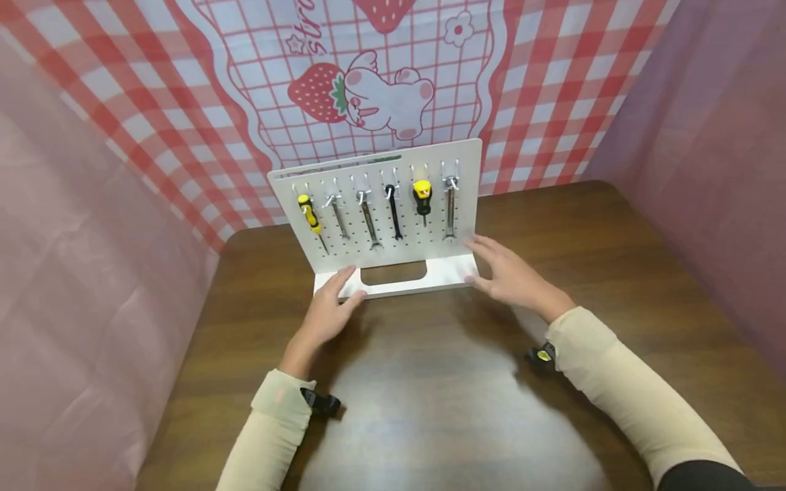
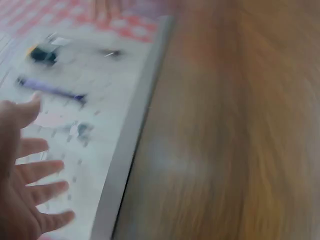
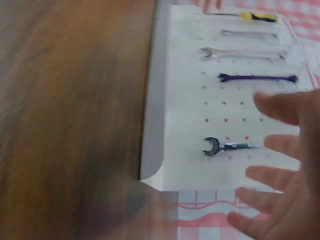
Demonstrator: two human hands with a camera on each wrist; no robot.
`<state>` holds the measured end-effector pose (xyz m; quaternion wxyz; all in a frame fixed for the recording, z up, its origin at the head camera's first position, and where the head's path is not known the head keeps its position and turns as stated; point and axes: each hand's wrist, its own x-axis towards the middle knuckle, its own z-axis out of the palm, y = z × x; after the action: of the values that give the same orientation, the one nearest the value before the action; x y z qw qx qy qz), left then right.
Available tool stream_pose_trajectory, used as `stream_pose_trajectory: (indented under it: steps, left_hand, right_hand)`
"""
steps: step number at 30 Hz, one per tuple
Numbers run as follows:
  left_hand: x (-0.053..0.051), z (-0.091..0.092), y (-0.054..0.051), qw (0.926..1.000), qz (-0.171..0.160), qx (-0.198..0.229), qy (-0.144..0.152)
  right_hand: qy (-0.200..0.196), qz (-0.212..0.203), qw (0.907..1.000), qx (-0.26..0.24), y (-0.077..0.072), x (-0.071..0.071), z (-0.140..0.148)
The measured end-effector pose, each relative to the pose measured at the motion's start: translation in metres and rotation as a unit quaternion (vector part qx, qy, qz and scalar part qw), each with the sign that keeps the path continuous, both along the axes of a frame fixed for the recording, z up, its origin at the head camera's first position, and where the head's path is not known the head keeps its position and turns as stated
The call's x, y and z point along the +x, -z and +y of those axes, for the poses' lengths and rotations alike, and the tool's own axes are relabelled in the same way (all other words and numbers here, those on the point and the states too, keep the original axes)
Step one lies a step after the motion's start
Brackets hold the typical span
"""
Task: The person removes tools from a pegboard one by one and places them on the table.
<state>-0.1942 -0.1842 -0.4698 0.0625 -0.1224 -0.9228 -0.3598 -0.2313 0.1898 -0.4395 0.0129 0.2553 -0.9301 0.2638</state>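
A white pegboard stand [image 1: 405, 249] stands upright on the table, tools hanging from its hooks. From left to right hang a long yellow-and-black screwdriver [image 1: 311, 217], a small silver wrench [image 1: 340, 219], a larger silver wrench [image 1: 368, 219], a black wrench [image 1: 394, 213], a stubby yellow-and-black screwdriver [image 1: 422, 198] and a long silver wrench [image 1: 451, 208]. My left hand [image 1: 325, 314] is at the base's left end, fingers extended. At the right end is my right hand [image 1: 512, 276], thumb and fingers spread. Neither hand holds anything; whether they touch the stand I cannot tell.
The brown wooden table [image 1: 405, 382] extends in front of the stand and to both sides. Behind it hangs a red-and-white checked cloth [image 1: 546, 88] with strawberry prints. Pink curtains [image 1: 98, 273] flank the table. The left wrist view is blurred.
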Motion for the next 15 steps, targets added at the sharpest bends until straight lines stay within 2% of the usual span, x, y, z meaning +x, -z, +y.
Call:
stream_pose_trajectory:
  steps: [1,2,3,5,7,8,10,12,15]
  left_hand:
    - [0.000,-0.004,0.002,0.9972,0.014,0.067,-0.028]
    - [0.000,-0.007,0.005,0.9885,0.029,0.138,-0.053]
    - [-0.001,-0.011,0.008,0.9754,0.044,0.201,-0.078]
    - [-0.004,-0.018,0.014,0.9424,0.068,0.305,-0.120]
    - [-0.008,-0.025,0.021,0.9097,0.086,0.376,-0.153]
    - [-0.010,-0.028,0.024,0.8988,0.096,0.393,-0.169]
    - [-0.013,-0.034,0.030,0.8824,0.107,0.413,-0.199]
    - [-0.015,-0.038,0.035,0.8720,0.108,0.424,-0.218]
    - [-0.018,-0.041,0.037,0.8685,0.100,0.433,-0.220]
  right_hand:
    - [0.010,0.003,0.9993,-0.035,-0.001,-0.003,-0.002]
    - [0.021,0.001,0.9971,-0.073,-0.001,-0.006,-0.003]
    - [0.033,-0.006,0.9927,-0.115,-0.001,-0.009,-0.005]
    - [0.055,-0.020,0.9776,-0.202,-0.001,-0.015,-0.009]
    - [0.074,-0.038,0.9564,-0.280,0.000,-0.021,-0.012]
    - [0.082,-0.045,0.9462,-0.310,0.000,-0.024,-0.014]
    - [0.089,-0.050,0.9313,-0.350,0.001,-0.029,-0.018]
    - [0.097,-0.056,0.9213,-0.372,0.000,-0.032,-0.022]
    - [0.101,-0.057,0.9157,-0.385,-0.008,-0.032,-0.029]
